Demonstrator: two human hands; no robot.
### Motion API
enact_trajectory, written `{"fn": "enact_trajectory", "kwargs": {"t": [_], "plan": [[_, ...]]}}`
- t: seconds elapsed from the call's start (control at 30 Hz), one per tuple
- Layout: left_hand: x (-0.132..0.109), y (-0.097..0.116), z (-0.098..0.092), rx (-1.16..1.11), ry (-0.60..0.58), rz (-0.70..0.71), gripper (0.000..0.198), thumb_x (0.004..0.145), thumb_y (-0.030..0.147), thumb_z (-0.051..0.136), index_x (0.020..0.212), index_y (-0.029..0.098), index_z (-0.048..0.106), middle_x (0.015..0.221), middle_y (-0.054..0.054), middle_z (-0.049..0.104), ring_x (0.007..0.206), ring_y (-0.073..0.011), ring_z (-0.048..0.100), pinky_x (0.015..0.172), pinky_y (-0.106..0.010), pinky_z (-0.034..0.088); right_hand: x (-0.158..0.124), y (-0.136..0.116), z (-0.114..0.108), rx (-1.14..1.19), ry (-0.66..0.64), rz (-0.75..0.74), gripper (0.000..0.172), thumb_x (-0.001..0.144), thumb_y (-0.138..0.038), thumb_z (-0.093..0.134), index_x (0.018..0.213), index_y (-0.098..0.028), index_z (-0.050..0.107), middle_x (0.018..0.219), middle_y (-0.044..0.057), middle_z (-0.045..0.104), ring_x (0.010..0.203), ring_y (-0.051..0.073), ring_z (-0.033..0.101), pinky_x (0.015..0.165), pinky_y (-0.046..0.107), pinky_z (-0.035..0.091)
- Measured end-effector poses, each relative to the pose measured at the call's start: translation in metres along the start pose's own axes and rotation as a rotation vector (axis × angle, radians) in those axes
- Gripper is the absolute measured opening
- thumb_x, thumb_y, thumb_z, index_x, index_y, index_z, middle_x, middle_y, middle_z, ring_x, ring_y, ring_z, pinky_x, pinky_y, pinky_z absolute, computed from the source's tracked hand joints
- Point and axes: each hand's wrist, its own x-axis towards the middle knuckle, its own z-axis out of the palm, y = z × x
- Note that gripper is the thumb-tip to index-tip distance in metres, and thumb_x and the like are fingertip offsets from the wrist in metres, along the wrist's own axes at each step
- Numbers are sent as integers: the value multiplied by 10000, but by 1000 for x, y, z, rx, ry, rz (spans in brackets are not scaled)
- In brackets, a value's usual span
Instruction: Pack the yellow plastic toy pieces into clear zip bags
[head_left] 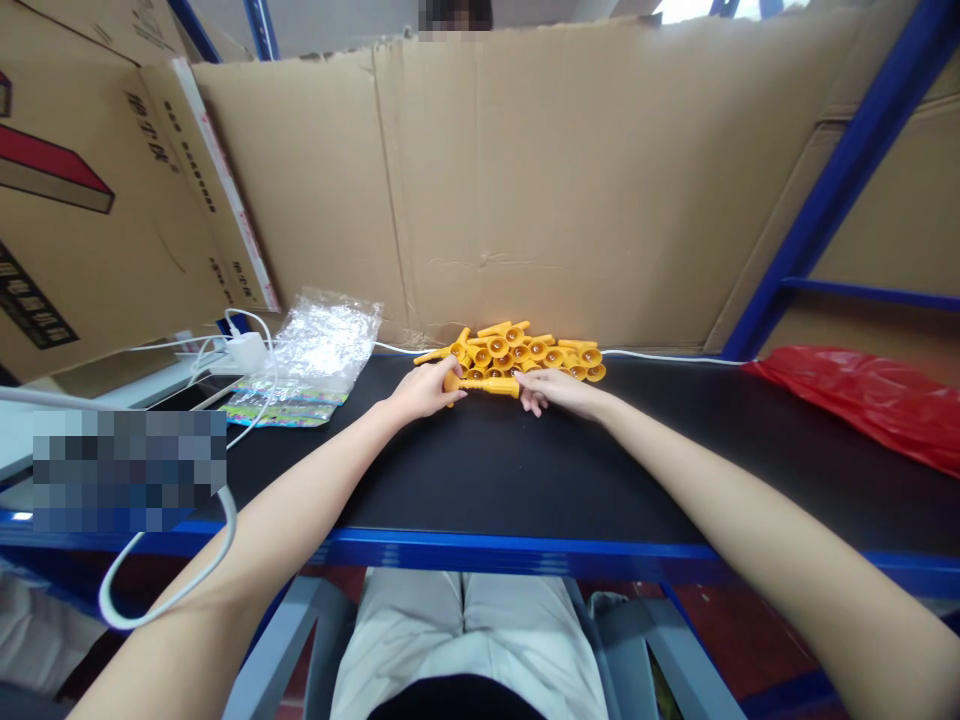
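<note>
A yellow plastic horn-shaped piece (491,385) lies level between my hands, in front of a heap of similar pieces. My left hand (427,388) grips its left end, with the fingers closed round it. At its other end, the fingertips of my right hand (551,390) pinch the thicker part. Just behind both hands is the heap of yellow horn-shaped pieces (517,348), most with their flared round mouths turned toward me. My hands hide part of the front of the heap.
Clear plastic wrapping (326,335) and a colourful printed packet (285,405) lie to the left, near a white charger (246,350) with cables. A red plastic bag (862,400) rests at the right. Cardboard (585,180) walls the back of the black tabletop (510,475).
</note>
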Motion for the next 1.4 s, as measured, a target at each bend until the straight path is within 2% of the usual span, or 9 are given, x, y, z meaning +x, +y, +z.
{"fn": "enact_trajectory", "kwargs": {"t": [0.07, 0.17, 0.23, 0.37, 0.53, 0.77, 0.93, 1.07, 1.4], "plan": [[0, 2, 0, 4, -7, 2, 305, 768, 419, 563, 1008, 240, 506, 715, 13, 589, 673, -170, 568, 571, -241, 354, 1, 2, 0, 12, -10, 10, 441, 756, -561, 549, 930, -156, 552, 768, 40, 637, 576, 103, 555, 542, 252, 372], [0, 4, -1, 10, -23, -8, 309, 768, 421, 565, 1011, 239, 508, 725, 9, 589, 691, -172, 575, 588, -241, 370, 1, 4, 1, 48, 9, 5, 568, 635, -456, 713, 1073, -181, 479, 807, 14, 630, 615, 115, 574, 598, 272, 414], [0, 5, -2, 15, -26, -17, 313, 770, 424, 563, 1016, 238, 510, 726, 7, 589, 699, -175, 581, 596, -242, 381, 1, 3, 2, 66, 36, -3, 535, 618, -434, 728, 1016, -181, 475, 804, 14, 632, 603, 115, 576, 607, 280, 421], [-1, 5, 0, 14, -11, -18, 323, 771, 428, 566, 1024, 235, 511, 742, 2, 601, 699, -183, 588, 599, -250, 393, -1, 0, 2, 43, 29, -14, 391, 697, -471, 652, 897, -175, 491, 885, 66, 673, 573, 102, 575, 571, 266, 398], [-1, 4, 2, 3, -11, -36, 327, 768, 433, 569, 1023, 239, 506, 723, 14, 596, 665, -173, 582, 595, -246, 386, -3, -3, 2, 1, 24, -40, 364, 757, -503, 578, 833, -151, 531, 844, 93, 689, 518, 96, 564, 519, 252, 364], [-2, 3, 1, -11, -3, -33, 302, 773, 416, 572, 1004, 231, 513, 730, 15, 600, 669, -165, 582, 596, -240, 382, -3, -6, 9, 19, 27, -70, 405, 755, -560, 553, 710, -159, 524, 527, 3, 608, 429, 101, 542, 503, 248, 389], [-1, 8, 1, -30, 94, 36, 304, 768, 415, 589, 986, 221, 507, 731, 9, 590, 683, -165, 573, 610, -238, 380, 3, 0, 10, 125, 82, 30, 572, 796, -656, 391, 586, -143, 534, 396, 32, 543, 331, 93, 478, 399, 235, 339], [0, 9, 3, -63, 165, 69, 296, 755, 418, 604, 954, 219, 515, 707, 16, 574, 637, -154, 553, 586, -232, 368, 7, 5, 6, 197, 58, 53, 617, 809, -667, 348, 598, -125, 556, 389, 44, 544, 326, 98, 488, 383, 223, 330], [0, 3, 5, -80, 102, 7, 308, 737, 411, 617, 966, 219, 544, 609, 32, 535, 565, -143, 518, 548, -230, 342, 4, -2, 8, 139, 16, 92, 654, 810, -683, 311, 612, -117, 573, 415, 55, 558, 335, 95, 486, 397, 228, 318]]}}
